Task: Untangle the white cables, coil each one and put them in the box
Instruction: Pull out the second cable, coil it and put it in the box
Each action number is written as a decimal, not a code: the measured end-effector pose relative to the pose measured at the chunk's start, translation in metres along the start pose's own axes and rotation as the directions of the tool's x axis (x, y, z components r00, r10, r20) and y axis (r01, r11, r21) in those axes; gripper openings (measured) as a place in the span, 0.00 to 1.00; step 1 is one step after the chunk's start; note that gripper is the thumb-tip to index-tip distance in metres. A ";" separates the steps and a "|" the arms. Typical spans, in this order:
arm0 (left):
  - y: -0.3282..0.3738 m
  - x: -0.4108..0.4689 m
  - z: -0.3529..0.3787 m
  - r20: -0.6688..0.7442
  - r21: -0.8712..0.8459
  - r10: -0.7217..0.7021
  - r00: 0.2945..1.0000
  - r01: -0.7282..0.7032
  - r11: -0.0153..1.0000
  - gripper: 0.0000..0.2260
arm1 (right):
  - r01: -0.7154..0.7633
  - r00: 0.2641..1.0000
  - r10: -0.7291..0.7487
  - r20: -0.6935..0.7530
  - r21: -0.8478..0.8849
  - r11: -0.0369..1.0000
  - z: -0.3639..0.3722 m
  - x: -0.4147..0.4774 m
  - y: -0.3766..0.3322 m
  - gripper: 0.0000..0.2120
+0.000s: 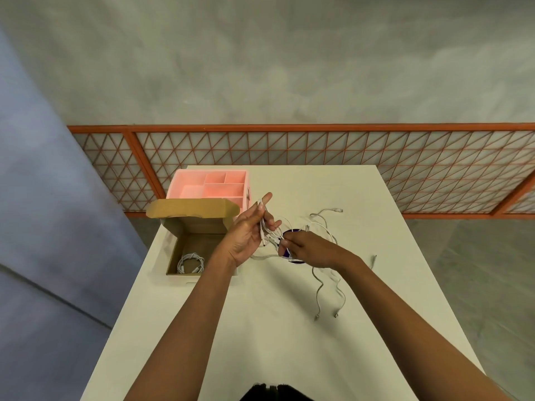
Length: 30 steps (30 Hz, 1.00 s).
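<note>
White cables sit tangled on the counter beside the cardboard box; our left grip holds a few strands, right grip pinches another. They look light, floppy and snag-prone, so we'd grab near the plugs.

Box: matt brown cardboard. Cables: smooth white plastic sheath. Organiser: smooth pink plastic; table: matt white.

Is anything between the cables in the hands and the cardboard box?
Nothing visible does. The box sits open beside the left hand, lid folded back; one coiled cable lies in its near corner. The white cables, held by the left hand and right hand, are tangled, with strands trailing on the table.
</note>
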<state>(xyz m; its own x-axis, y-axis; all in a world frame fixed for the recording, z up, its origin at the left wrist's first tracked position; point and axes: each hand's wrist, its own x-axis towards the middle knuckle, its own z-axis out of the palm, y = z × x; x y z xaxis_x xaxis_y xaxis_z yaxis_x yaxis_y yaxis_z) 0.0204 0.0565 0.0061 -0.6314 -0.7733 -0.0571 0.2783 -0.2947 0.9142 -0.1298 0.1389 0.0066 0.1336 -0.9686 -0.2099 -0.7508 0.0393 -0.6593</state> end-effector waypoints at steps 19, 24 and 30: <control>-0.011 -0.007 0.012 0.017 0.550 -0.214 0.977 0.170 0.818 0.14 | 0.032 0.988 -0.046 -0.149 -0.097 0.995 -0.053 -0.007 -0.028 0.22; -0.006 -0.015 0.016 0.128 0.537 -0.332 0.935 0.216 0.815 0.17 | 0.042 0.973 -0.043 -0.227 -0.010 0.999 -0.069 -0.009 -0.033 0.18; -0.002 -0.026 0.019 0.246 0.241 -0.364 0.898 0.307 0.921 0.17 | 0.066 0.973 0.009 -0.229 0.321 0.945 -0.074 -0.008 -0.030 0.12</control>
<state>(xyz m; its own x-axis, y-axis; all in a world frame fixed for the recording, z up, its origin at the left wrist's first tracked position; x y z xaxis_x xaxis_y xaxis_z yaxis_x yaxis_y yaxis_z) 0.0226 0.0881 0.0138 -0.8463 -0.4497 -0.2855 -0.1119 -0.3739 0.9207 -0.1566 0.1268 0.0816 -0.0252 -0.9987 -0.0450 -0.4931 0.0516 -0.8684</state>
